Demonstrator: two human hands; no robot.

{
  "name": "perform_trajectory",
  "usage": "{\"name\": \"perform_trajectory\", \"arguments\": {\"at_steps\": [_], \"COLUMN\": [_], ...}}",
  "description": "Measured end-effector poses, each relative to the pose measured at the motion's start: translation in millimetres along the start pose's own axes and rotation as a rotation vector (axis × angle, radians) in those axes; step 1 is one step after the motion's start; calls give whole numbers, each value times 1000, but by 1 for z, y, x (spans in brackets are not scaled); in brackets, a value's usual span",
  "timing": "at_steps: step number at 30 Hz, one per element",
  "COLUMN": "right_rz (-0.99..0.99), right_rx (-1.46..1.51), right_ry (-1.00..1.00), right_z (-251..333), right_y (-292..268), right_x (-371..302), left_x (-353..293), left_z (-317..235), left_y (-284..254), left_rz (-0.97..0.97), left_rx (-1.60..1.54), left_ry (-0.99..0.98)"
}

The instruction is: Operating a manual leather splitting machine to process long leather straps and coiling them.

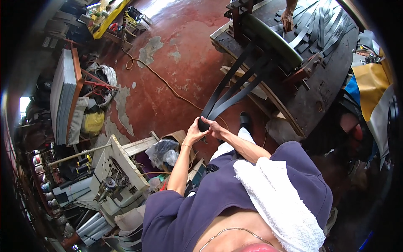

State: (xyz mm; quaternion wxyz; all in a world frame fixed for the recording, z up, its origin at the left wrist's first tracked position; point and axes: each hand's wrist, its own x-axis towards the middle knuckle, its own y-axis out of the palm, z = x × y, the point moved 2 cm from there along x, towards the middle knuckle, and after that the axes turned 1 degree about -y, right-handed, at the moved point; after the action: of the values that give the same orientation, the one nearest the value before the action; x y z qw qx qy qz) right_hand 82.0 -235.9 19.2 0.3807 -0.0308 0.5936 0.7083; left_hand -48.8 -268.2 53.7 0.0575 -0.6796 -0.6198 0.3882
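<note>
Black strips (240, 94), 3 in all, run from the roller (273, 40) on the table (321, 92) down to the person, whose left hand (195, 134) and right hand (216, 129) meet, both clamped on the bunched ends. The roller stands between them and the loose pile (319, 29), where another person's hand (287, 21) hangs. Behind the strips, a cord (168, 86) crosses the red floor (197, 54). Left lie a machine (119, 180), clear plastic (161, 151) and a yellow bag (93, 122).

Black straps (226, 82), grey-patched red floor (193, 38), white towel (281, 201), dark purple shirt (184, 220), roller (275, 40) seemingly dull green
</note>
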Motion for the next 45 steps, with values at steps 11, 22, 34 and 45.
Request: {"name": "perform_trajectory", "arguments": {"at_steps": [11,22,34,45], "right_rz": [-208,-73,-21,212], "right_rx": [272,351,415,-488], "right_ry": [-179,16,214,228], "right_z": [25,18,1,-36], "right_y": [-31,-78,-3,-11], "right_x": [-41,-21,-60,-71], "left_x": [-67,-110,-138,-142], "left_z": [-2,-10,-28,-70], "left_y": [15,56,125,123], "left_rz": [-145,-191,-438,-1055], "left_rx": [20,-180,-191,-269], "left_ry": [94,-190,-257,-224]}}
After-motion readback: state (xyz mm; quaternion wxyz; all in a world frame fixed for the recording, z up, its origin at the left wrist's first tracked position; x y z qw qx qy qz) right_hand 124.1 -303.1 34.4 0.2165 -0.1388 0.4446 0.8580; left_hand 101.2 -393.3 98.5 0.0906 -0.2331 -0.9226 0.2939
